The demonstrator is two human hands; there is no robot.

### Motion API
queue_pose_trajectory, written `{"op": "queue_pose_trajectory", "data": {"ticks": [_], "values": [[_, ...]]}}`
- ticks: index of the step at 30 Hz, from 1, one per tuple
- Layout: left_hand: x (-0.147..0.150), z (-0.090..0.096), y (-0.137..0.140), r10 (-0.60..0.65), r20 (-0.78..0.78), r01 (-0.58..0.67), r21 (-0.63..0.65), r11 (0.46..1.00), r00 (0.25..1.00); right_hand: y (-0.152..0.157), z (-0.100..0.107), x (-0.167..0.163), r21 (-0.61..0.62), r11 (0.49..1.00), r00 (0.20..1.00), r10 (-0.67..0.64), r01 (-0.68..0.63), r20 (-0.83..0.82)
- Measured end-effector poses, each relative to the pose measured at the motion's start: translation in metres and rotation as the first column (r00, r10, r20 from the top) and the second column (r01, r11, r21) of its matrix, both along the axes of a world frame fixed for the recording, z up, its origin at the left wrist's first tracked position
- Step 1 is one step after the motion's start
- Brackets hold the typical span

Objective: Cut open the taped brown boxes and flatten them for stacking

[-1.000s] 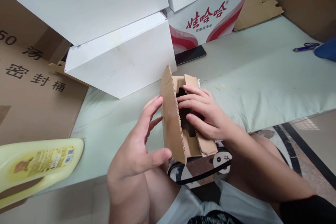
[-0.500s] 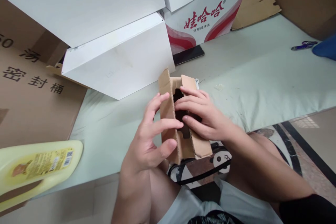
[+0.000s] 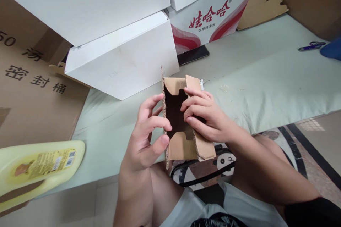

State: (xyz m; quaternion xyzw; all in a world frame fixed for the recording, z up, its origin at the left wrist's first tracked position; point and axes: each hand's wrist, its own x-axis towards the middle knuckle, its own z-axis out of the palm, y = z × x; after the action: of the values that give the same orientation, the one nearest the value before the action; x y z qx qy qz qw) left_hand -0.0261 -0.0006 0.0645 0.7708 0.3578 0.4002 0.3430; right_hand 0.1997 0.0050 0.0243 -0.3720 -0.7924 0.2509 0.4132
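A small brown cardboard box (image 3: 182,150) stands with its top open at the table's front edge, over my lap. Its left flap is upright and seen edge-on, the right flap leans outward, and the two short end flaps tilt inward. The inside is dark and I cannot make out any contents. My left hand (image 3: 150,133) has its bent fingers and thumb at the left flap, with the index fingertip over its edge. Across the right flap lies my right hand (image 3: 207,115), its fingers curled over the rim.
White boxes (image 3: 122,60) and a red-and-white printed carton (image 3: 207,25) stand at the back. A black phone (image 3: 193,56) lies before them. On the left are a yellow bottle (image 3: 45,166) and a large brown carton (image 3: 34,106). A purple-handled item (image 3: 311,46) lies at the right.
The left flap has swung outward to the left with my left hand, from leaning inward to upright. More of the box's opening and its end flaps show. My right hand stays on the right flap.
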Motion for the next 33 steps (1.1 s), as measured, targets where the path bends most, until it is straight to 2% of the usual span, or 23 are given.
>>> {"op": "queue_pose_trajectory", "data": {"ticks": [20, 22, 26, 33], "values": [[0.001, -0.008, 0.003, -0.087, 0.010, 0.087, -0.012, 0.996, 0.996, 0.000, -0.002, 0.001, 0.005, 1.000, 1.000, 0.017, -0.016, -0.014], [0.002, -0.012, 0.004, -0.103, -0.025, 0.103, -0.023, 0.994, 0.994, 0.000, -0.002, 0.000, -0.003, 1.000, 1.000, 0.024, -0.024, -0.004], [0.005, -0.019, 0.004, -0.096, -0.212, 0.097, -0.008, 0.995, 0.972, -0.001, -0.002, -0.001, -0.013, 1.000, 1.000, 0.018, -0.018, 0.008], [0.006, -0.021, 0.007, -0.101, -0.226, 0.110, 0.029, 0.994, 0.969, -0.001, -0.004, -0.003, 0.037, 0.999, 1.000, 0.005, -0.004, -0.017]]}}
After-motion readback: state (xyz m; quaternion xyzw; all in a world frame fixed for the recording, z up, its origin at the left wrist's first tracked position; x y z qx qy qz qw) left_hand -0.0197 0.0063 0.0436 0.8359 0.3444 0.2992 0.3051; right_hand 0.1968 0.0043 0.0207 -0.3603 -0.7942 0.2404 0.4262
